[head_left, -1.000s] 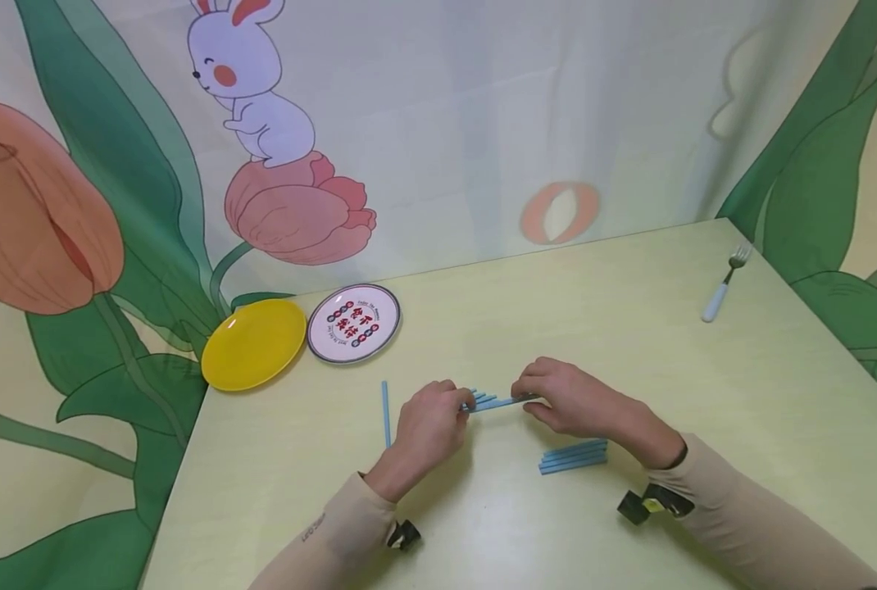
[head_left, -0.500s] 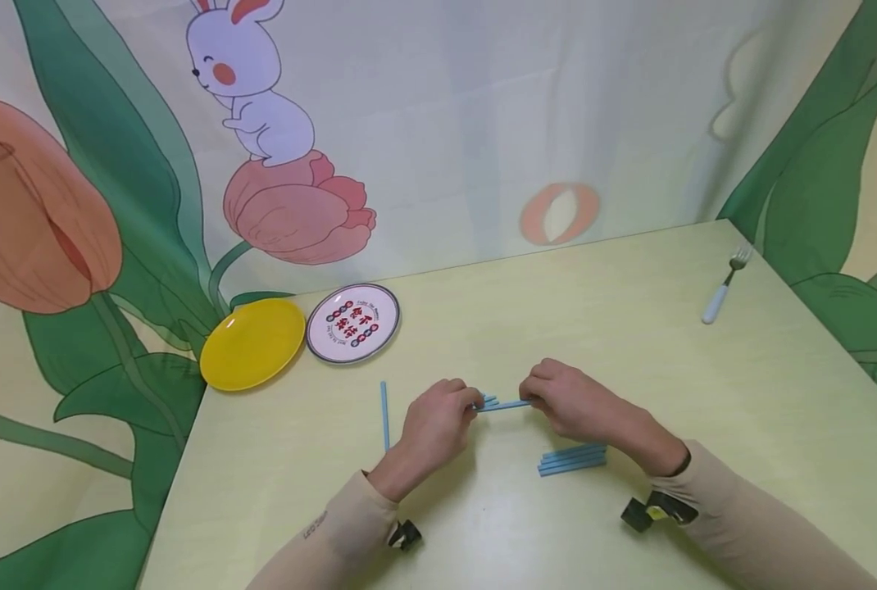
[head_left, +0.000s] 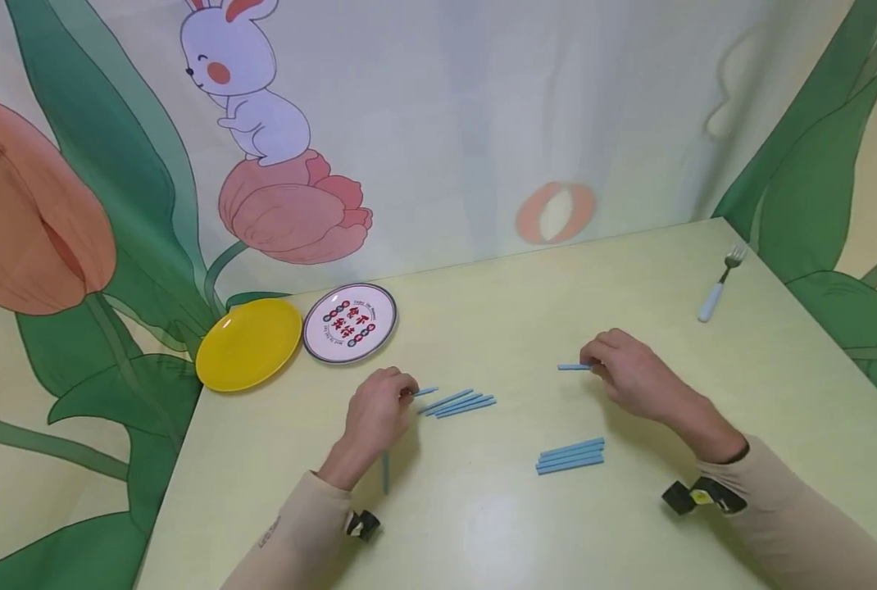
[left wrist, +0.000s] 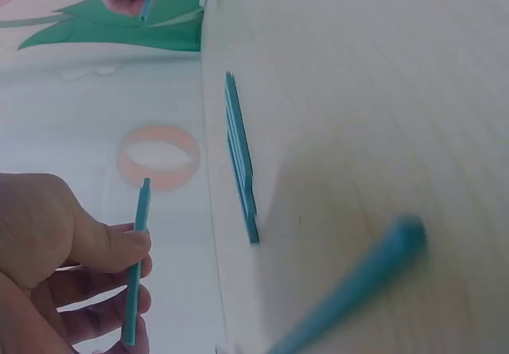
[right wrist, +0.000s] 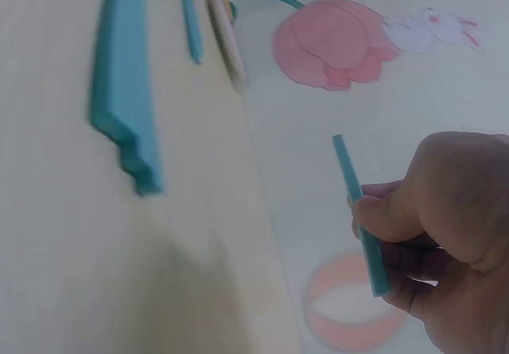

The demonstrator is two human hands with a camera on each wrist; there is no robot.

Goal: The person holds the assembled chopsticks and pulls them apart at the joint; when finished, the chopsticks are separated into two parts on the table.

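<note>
My left hand [head_left: 381,407] is raised over the table and pinches a thin blue stick [left wrist: 137,266] between thumb and fingers. Another blue stick [head_left: 573,367] is pinched the same way by my right hand [head_left: 630,374], farther to the right. Between the hands, several blue sticks [head_left: 464,404] lie loosely fanned out on the table. Nearer the front right, a neat row of several blue sticks [head_left: 571,456] lies side by side. One lone stick [head_left: 386,474] shows beside my left wrist, its upper part hidden behind the hand.
A yellow plate [head_left: 249,345] and a white plate with red lettering [head_left: 350,323] are at the back left of the pale table [head_left: 475,524]. A fork [head_left: 722,284] with a light handle lies at the back right. A printed curtain [head_left: 438,123] hangs behind.
My hands were close together at one set of sticks and have moved apart, left hand leftward, right hand rightward and back, each with a stick. The fanned sticks between them are now uncovered.
</note>
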